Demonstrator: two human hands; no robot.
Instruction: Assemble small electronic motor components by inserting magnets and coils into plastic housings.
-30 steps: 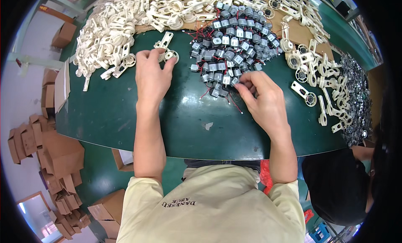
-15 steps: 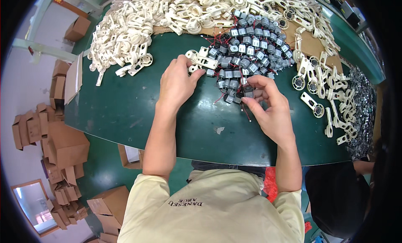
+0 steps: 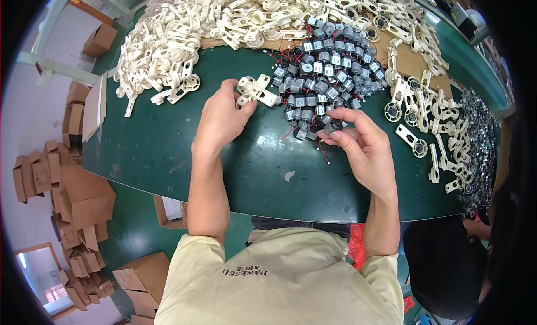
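Factory-type workshop, assembly area, judging from where I'm standing. Big green-topped bench (image 3: 251, 185) loaded with loose bulk stock: cream plastic parts (image 3: 162, 51) heaped along the far side, grey motor-like units (image 3: 330, 67) with red wires (image 3: 324, 155), small dark bits (image 3: 481, 140) at the right end. Same shapes repeated in quantity, so batch work. 1 worker (image 3: 279, 274) at the edge, 2nd person (image 3: 442, 263) partly visible at right. Cardboard boxes (image 3: 86, 193) piled left, green floor (image 3: 131, 213).
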